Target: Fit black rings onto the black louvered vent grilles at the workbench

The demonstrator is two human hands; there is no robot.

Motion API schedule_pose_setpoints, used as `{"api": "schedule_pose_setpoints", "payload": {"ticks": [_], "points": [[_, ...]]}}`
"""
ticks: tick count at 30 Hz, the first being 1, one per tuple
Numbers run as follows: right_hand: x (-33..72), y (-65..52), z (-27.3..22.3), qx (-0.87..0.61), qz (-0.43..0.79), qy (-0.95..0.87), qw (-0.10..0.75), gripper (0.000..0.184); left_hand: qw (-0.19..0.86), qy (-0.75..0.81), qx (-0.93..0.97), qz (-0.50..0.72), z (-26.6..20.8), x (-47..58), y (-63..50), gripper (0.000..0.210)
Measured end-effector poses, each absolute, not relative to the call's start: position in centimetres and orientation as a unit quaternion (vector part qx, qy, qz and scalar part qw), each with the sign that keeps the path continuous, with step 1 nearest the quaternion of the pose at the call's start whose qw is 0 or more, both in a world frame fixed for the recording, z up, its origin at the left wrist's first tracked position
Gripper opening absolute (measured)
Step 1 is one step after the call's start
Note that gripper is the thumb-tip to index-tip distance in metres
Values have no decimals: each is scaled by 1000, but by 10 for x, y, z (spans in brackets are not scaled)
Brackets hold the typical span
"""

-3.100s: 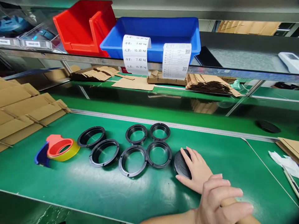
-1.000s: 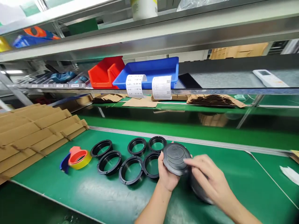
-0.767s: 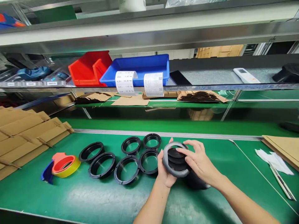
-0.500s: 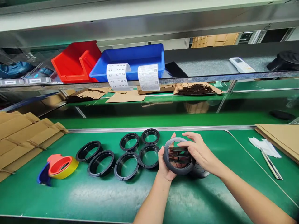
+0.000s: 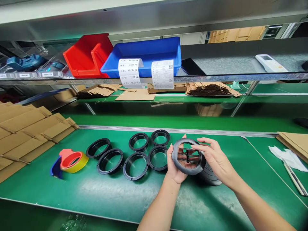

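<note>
A round black air vent with thin slats across its opening is held up above the green bench. My left hand is closed around its left side, palm behind it. Over the right side of the rim reaches my right hand, its fingertips at the slats; its thumb is hidden. Just behind and below the vent lies another dark round piece, partly covered by my right hand. To the left, several black rings rest on the bench, the nearest close to my left hand.
A red tape dispenser with yellow tape lies at left beside stacked cardboard. At right are a utility knife, white tissue and cardboard sheets. The shelf above carries a red bin, a blue bin and a white remote.
The camera view has swung, so the bench and shelf items sit farther right in the picture. Both hands stay on the vent, which has tilted slightly.
</note>
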State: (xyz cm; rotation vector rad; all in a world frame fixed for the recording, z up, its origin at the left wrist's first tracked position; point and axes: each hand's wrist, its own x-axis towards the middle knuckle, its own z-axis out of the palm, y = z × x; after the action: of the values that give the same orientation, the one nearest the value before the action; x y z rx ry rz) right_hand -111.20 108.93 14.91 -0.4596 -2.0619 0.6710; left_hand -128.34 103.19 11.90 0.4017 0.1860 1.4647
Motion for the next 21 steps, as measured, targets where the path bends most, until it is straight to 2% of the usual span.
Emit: {"api": "schedule_pose_setpoints", "payload": {"ticks": [2, 5, 8, 10, 15, 17, 19, 21], "points": [[-1112, 1091, 147, -191, 243, -843, 440, 42, 725, 78, 176, 661, 118, -1283, 1033, 80], [-1115, 1092, 137, -160, 116, -898, 393, 45, 713, 59, 127, 687, 115, -1280, 1037, 66], [-1117, 1091, 126, -112, 19, -939, 326, 62, 696, 60, 46, 714, 113, -1272, 1041, 57], [-1116, 1091, 122, -137, 51, -942, 302, 70, 703, 85, 47, 705, 111, -1266, 1043, 57], [-1120, 1115, 128, -157, 233, -928, 244, 79, 647, 187, 137, 726, 111, -1261, 1039, 75], [-1136, 1138, 131, -146, 264, -913, 276, 76, 532, 292, 186, 772, 108, -1259, 1033, 77], [-1165, 1163, 129, -153, 249, -902, 318, 72, 327, 394, 243, 824, 104, -1253, 1024, 68], [-1204, 1182, 122, -159, 209, -910, 321, 75, 140, 428, 295, 842, 99, -1244, 1016, 53]]}}
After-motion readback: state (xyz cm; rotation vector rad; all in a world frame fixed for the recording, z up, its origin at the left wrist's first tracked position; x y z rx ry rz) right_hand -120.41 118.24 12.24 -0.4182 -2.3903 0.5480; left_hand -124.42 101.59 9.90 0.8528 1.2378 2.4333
